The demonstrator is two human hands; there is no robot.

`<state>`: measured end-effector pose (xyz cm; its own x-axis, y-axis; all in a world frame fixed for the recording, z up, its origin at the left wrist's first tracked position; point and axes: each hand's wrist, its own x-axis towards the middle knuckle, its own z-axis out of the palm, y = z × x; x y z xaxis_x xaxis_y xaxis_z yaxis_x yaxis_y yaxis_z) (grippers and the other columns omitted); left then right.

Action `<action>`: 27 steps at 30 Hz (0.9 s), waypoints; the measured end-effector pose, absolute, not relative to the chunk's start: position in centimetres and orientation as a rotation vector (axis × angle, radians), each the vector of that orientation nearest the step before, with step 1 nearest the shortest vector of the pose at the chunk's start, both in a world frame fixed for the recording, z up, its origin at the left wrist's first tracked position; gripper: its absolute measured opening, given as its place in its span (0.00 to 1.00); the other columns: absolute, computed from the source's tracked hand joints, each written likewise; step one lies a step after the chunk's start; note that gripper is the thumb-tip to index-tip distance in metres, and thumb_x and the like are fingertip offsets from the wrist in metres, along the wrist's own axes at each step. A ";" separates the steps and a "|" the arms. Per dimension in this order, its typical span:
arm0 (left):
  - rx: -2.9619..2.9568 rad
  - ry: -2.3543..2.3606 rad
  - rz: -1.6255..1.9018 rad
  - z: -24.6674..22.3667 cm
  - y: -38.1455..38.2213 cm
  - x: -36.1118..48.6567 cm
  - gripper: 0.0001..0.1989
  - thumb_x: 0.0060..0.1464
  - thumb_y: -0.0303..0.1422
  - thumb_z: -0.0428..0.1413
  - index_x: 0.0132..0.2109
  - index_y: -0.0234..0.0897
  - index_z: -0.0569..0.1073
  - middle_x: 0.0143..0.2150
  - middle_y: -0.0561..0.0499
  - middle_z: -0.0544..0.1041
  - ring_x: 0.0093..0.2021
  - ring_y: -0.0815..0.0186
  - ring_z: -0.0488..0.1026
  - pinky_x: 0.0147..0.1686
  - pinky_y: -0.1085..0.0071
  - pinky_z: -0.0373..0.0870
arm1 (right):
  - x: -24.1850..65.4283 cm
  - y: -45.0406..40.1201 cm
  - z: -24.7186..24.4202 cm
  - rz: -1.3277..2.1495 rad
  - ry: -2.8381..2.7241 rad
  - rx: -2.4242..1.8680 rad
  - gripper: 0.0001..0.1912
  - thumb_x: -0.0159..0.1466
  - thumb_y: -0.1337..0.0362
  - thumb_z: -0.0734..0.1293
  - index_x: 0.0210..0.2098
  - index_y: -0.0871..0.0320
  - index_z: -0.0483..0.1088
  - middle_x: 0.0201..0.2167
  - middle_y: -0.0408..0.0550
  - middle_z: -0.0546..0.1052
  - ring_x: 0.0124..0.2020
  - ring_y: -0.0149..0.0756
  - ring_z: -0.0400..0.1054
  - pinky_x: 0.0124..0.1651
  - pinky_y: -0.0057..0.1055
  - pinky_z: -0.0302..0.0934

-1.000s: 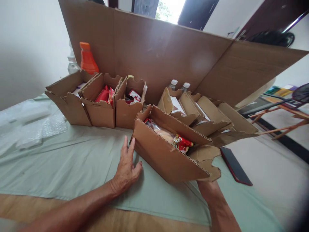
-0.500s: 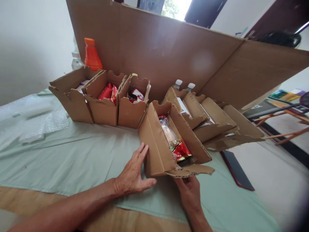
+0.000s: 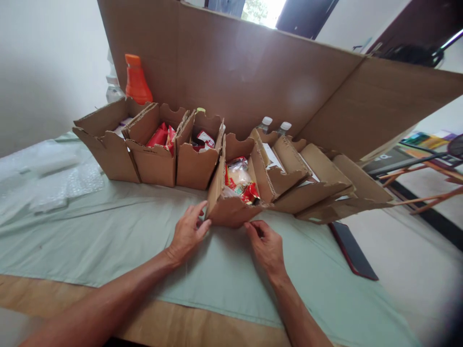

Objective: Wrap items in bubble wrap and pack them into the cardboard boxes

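Observation:
A cardboard box (image 3: 229,214) with an open top stands in the middle of the row, and red snack packets (image 3: 243,185) in clear and printed wrapping lie inside it. At its front left corner is my left hand (image 3: 186,233), thumb and fingers apart, fingertips against the cardboard. My right hand (image 3: 266,243) is at the lower front right edge of the same box, with thumb and curled fingers closed at the cardboard; its fingertips are partly hidden.
Left of it stand several cardboard bins (image 3: 152,164); leaning bins (image 3: 318,190) stand on the right. Behind are an orange bottle (image 3: 138,82), white-capped bottles (image 3: 266,124) and a tall cardboard panel (image 3: 231,67). Bubble wrap (image 3: 58,178) lies left, a dark phone (image 3: 353,250) right.
The box has moved back and dropped level into the gap between the left and right bins. Both hands have moved forward with it, and the snack packets inside have shifted.

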<state>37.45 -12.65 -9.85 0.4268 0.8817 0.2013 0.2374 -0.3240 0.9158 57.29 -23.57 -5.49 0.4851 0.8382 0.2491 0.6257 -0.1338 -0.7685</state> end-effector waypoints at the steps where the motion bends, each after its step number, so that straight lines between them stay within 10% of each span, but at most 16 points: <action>1: 1.754 0.978 0.911 -9.7 -12.3 37.3 0.27 0.59 0.33 0.55 0.65 0.37 0.69 0.40 0.49 0.77 0.36 0.62 0.76 0.45 0.61 0.75 | 56.9 -23.2 -5.4 0.328 -1.256 -1.836 0.18 0.66 0.49 0.65 0.28 0.55 0.73 0.22 0.45 0.76 0.24 0.36 0.70 0.28 0.31 0.65; 5: 1.520 0.779 0.892 -9.9 -12.3 37.2 0.37 0.59 0.35 0.56 0.72 0.35 0.56 0.45 0.46 0.79 0.46 0.61 0.78 0.51 0.61 0.73 | 54.4 -22.5 -5.5 0.479 -1.449 -1.730 0.09 0.64 0.57 0.67 0.35 0.53 0.79 0.31 0.45 0.82 0.30 0.37 0.75 0.35 0.30 0.69; 11: 1.279 0.551 0.754 -11.0 -12.9 37.9 0.53 0.53 0.39 0.62 0.76 0.33 0.39 0.64 0.33 0.70 0.65 0.51 0.69 0.67 0.50 0.60 | 54.1 -18.6 -7.2 0.414 -1.587 -1.632 0.22 0.67 0.63 0.63 0.61 0.52 0.71 0.55 0.51 0.80 0.54 0.41 0.76 0.55 0.39 0.71; 16: 1.313 0.652 0.702 -11.2 -12.4 37.5 0.47 0.53 0.37 0.60 0.74 0.31 0.49 0.60 0.33 0.72 0.60 0.52 0.72 0.64 0.49 0.65 | 56.9 -15.7 -10.0 0.307 -1.558 -1.713 0.30 0.65 0.63 0.64 0.67 0.55 0.66 0.66 0.58 0.70 0.63 0.48 0.68 0.52 0.44 0.73; 22: 1.696 0.677 0.608 -10.4 -13.0 36.7 0.23 0.58 0.30 0.54 0.60 0.35 0.72 0.54 0.39 0.79 0.54 0.54 0.75 0.57 0.51 0.72 | 57.7 -16.3 -11.4 0.203 -1.659 -1.733 0.14 0.66 0.64 0.65 0.46 0.55 0.79 0.55 0.56 0.80 0.57 0.50 0.72 0.60 0.53 0.65; 27: 2.264 0.451 0.642 -10.6 -14.1 36.7 0.21 0.55 0.21 0.52 0.55 0.34 0.74 0.54 0.39 0.78 0.59 0.49 0.71 0.60 0.48 0.70 | 56.6 -16.6 -11.2 0.123 -1.688 -1.745 0.13 0.64 0.67 0.65 0.44 0.53 0.80 0.53 0.53 0.81 0.56 0.48 0.73 0.57 0.49 0.66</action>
